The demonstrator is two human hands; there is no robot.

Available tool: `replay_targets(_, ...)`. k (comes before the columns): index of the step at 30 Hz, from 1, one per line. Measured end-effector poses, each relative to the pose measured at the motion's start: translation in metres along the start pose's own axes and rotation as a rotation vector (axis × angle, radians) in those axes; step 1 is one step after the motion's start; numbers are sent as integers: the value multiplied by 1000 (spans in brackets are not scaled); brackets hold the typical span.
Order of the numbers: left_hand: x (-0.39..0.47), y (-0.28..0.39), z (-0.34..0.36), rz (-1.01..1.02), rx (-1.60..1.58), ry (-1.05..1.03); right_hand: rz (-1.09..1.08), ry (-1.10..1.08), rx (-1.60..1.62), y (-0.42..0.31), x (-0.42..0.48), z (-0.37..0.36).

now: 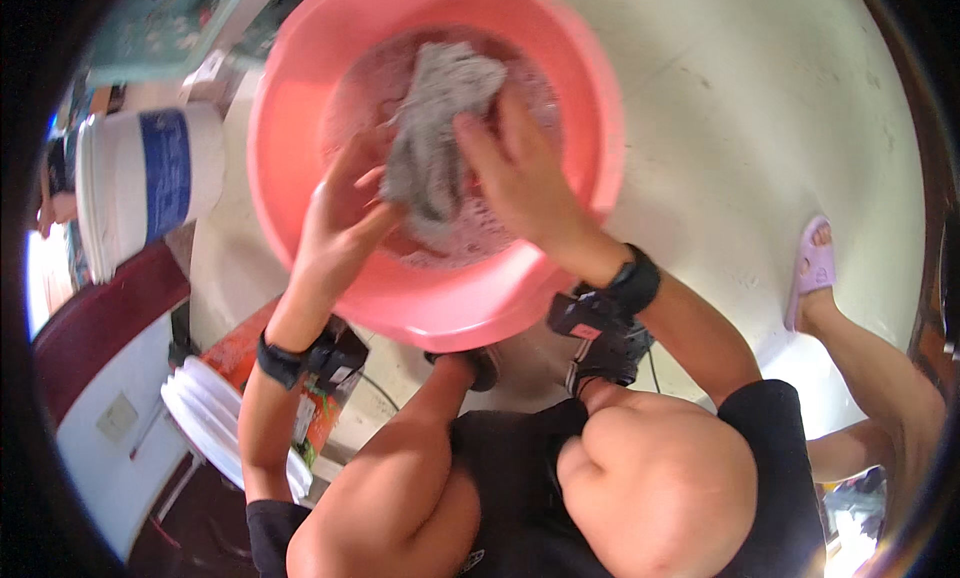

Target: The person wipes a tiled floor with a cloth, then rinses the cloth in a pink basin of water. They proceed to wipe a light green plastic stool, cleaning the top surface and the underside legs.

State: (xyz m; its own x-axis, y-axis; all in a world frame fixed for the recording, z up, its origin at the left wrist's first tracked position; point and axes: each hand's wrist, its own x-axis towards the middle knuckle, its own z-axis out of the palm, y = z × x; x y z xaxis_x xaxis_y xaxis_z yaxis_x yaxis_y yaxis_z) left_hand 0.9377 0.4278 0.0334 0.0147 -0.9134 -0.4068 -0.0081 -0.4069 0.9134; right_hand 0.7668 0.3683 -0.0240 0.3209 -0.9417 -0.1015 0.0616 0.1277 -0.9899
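Observation:
A large pink plastic basin (457, 326) with foamy water stands on the floor before me. Over the water a wet grey cloth (439, 127) is between my two hands. My left hand (341, 225) is at its lower left edge, the thumb and fingertips touching it and the fingers partly spread. My right hand (525, 176) lies against the cloth's right side, with fingers on it and some fingertips hidden behind it. The cloth is slightly blurred, and what lies under the foam cannot be seen.
At the left a white bucket (112, 188) with a blue band lies beside the basin. White ribbed lids or plates (225, 420) are stacked near my left forearm. Another person's leg in a lilac slipper (816, 270) is at the right. My knees and shoes are close below the basin.

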Motion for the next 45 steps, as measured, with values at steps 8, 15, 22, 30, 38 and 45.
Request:
replay_targets(8,-7,-5,-8,120,429,-110,-71,-118,-186,4,7,-1)
replay_targets(15,-26,-23,-28,142,543,120,132,-213,-147,-15,13,-5)
replay_targets(22,-56,-37,-46,82,461,176,110,-442,-456,-19,26,-4)
replay_targets(30,-46,-36,-56,139,410,93,-93,-596,-475,-22,51,-19)
replay_targets(38,-23,15,-80,31,343,-60,170,-865,-766,-124,87,-34)
replay_targets(45,-38,118,-93,51,243,-145,192,-734,-590,-202,69,3)
